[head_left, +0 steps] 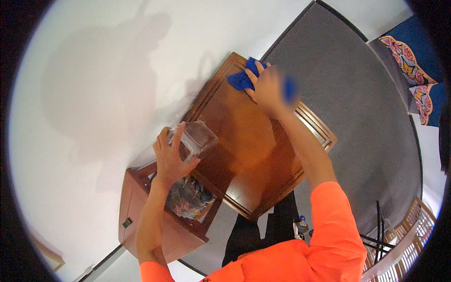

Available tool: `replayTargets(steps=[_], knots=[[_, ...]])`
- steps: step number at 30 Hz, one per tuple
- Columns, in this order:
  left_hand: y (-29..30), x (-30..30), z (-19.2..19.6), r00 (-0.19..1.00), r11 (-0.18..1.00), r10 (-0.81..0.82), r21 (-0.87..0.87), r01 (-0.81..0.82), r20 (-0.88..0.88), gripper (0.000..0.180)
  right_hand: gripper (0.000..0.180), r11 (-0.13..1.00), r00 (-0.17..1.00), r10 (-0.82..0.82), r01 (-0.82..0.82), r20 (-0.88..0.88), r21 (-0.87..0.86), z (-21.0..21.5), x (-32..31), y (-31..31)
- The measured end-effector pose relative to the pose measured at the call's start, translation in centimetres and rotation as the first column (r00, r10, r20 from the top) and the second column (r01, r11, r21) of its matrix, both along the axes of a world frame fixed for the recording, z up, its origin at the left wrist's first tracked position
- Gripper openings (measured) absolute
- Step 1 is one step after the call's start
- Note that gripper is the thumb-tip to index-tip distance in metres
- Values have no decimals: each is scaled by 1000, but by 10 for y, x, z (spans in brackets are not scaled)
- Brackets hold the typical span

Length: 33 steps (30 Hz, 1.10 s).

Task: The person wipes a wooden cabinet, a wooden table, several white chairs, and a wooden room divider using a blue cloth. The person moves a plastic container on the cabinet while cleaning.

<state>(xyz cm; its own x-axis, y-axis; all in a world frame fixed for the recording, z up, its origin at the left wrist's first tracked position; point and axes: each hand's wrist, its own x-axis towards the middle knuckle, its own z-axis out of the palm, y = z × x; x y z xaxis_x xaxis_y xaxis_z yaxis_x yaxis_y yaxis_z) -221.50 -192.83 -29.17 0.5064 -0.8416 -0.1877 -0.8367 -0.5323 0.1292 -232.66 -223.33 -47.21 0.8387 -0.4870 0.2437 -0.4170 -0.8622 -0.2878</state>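
head view, looking down. the right hand (268, 89) lies flat, fingers together, pressing a blue cloth (242, 79) onto the far corner of the brown wooden worktop (244, 150), close to the raised moulding of its rim. the left hand (170, 157) is clamped around a clear glass jar (195, 141), held tilted and lifted above the near-left edge of the worktop, over an open lower compartment (190, 199) that holds a tangle of mixed items, too blurred to tell apart. judged from this frame, the wiping is partway: the cloth sits at the far corner, the broad middle panel shines bare, and the patch under the lifted jar and the near edge look not yet reached, though no dirt line shows to confirm it. room for moving: the white wall (94, 94) runs touching the worktop's left side, so strokes there stop at it; the right and near edges drop off to the grey carpet (357, 117), with free space beyond.
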Motion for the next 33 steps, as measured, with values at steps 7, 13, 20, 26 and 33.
replayTargets(steps=[7, 13, 20, 26, 33], knots=[[-10, -3, -1, 999, 1000, 1, -20, -2, -38, 106, 57, 998, 993, 26, -19, 112, -64, -31, 88, -5], [-6, 1, 2, 1000, 999, 6, -37, -6, 3, 102, 69, 900, 906, 423, -419, -10, 120, -14, -14, 70], [11, -6, 5, 1000, 987, 4, -159, -5, -11, 98, 79, 653, 648, 744, -653, -162, 384, 15, -179, 142], [40, -17, 24, 997, 974, 53, -217, -66, -64, 94, 73, 931, 915, 355, -327, -191, 163, 3, -148, 59], [78, -21, 92, 991, 874, 80, -471, -121, -105, 114, 66, 992, 995, -66, 73, -76, 99, -14, 53, 111]])
